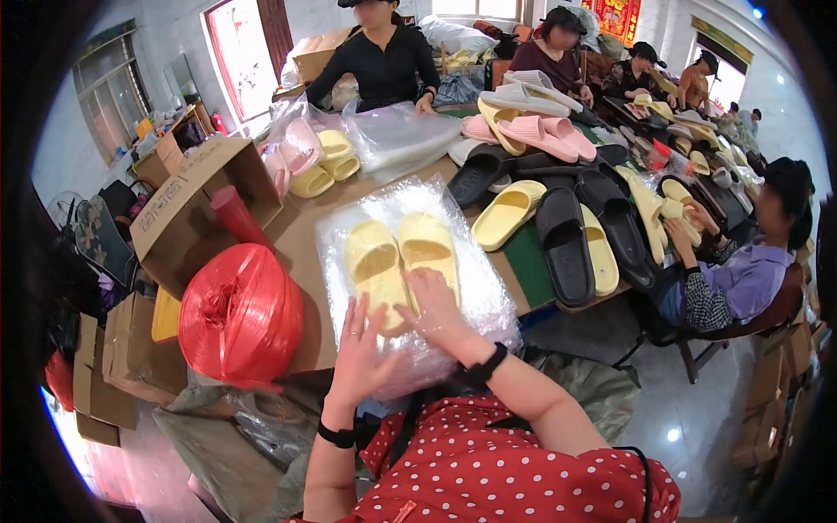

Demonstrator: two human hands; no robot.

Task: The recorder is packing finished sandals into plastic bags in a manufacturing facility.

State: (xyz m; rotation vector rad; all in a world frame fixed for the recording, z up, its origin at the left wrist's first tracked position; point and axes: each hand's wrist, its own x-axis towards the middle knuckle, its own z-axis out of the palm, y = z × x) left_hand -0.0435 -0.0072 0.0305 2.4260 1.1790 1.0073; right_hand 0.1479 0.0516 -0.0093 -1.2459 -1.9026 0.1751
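Note:
A pair of pale yellow slippers [375, 261] lies side by side on a stack of clear plastic bags [479, 301] in front of me. I cannot tell whether a layer of film covers the pair. My left hand [364, 349] is at the heel end of the left slipper, fingers spread and nothing gripped. Lying over the lower part of the right slipper, my right hand [438, 312] has its fingers stretched out. Dark bands circle both wrists.
A big roll of red plastic twine [240, 314] and an open cardboard box [205, 205] stand left. Black slippers [565, 248] and pink slippers [549, 135] are heaped right. Across the table a co-worker [375, 65] handles clear bags; another person [741, 270] sits right, holding yellow slippers.

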